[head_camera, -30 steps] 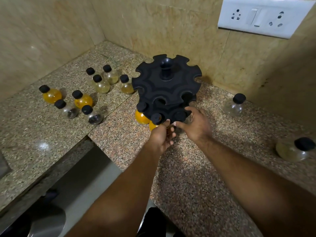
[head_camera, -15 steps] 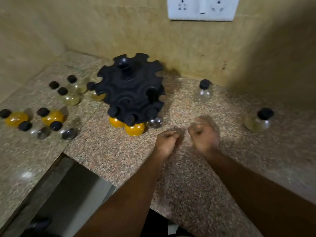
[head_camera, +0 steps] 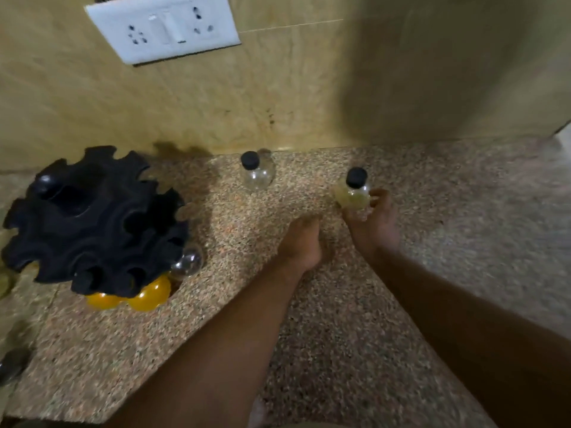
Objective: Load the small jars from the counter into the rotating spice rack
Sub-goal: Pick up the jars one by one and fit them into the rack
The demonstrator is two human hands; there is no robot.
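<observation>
The black rotating spice rack (head_camera: 92, 223) stands at the left of the granite counter. Two orange jars (head_camera: 145, 296) and a clear jar (head_camera: 187, 263) hang in its front slots. My right hand (head_camera: 372, 220) is closed around a pale yellow jar with a black cap (head_camera: 353, 193), right of centre. My left hand (head_camera: 304, 240) rests beside it with fingers curled, holding nothing. A clear jar with a black cap (head_camera: 256, 173) stands by the wall, left of the held jar.
The tiled wall with a white socket plate (head_camera: 163, 26) runs behind the counter (head_camera: 340, 335). A dark-capped jar (head_camera: 12, 364) shows at the lower left edge. The counter's front edge runs along the bottom left.
My view has swung right, so the rack now sits at the left. My right hand has reached forward and closed on the pale yellow jar. My left hand followed to the right.
</observation>
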